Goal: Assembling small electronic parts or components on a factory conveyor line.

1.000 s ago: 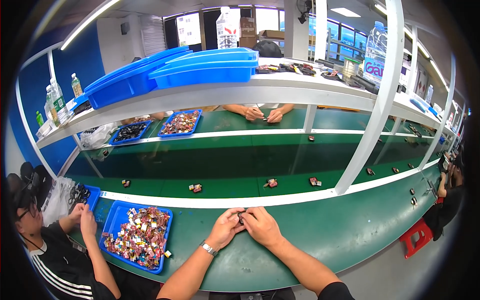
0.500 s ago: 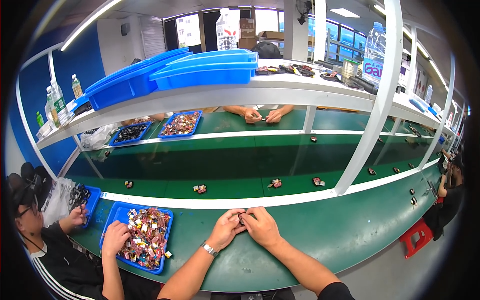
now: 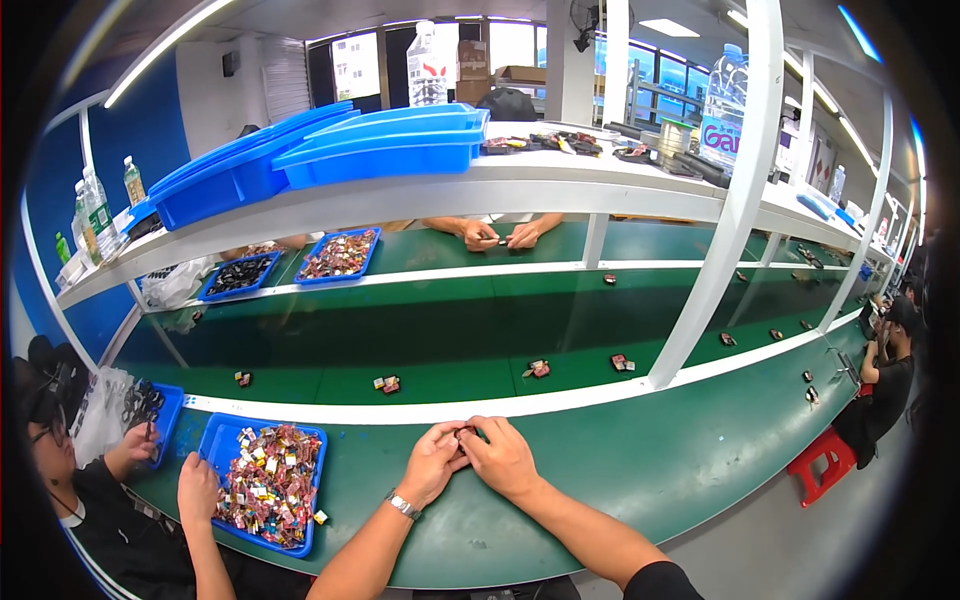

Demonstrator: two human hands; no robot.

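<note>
My left hand (image 3: 433,466), with a metal watch on its wrist, and my right hand (image 3: 503,460) meet above the green worktop (image 3: 580,470). Between their fingertips is a small dark part (image 3: 463,432), mostly hidden by the fingers, so its exact kind does not show. Both hands are closed on it. To the left of my hands stands a blue tray (image 3: 321,475) heaped with small components (image 3: 270,485) in pink, white and yellow.
A co-worker's hand (image 3: 198,488) is at the tray's left edge. Beyond a white rail (image 3: 480,409), small assemblies (image 3: 386,384) lie spaced along the green belt (image 3: 430,335). A white post (image 3: 715,250) rises at right. Across the belt, another person's hands (image 3: 500,235) work.
The whole view has shifted slightly, moving the scene left. My fingers have altered their hold a little on the dark part. The co-worker's hand has drawn back from the components to the tray's edge.
</note>
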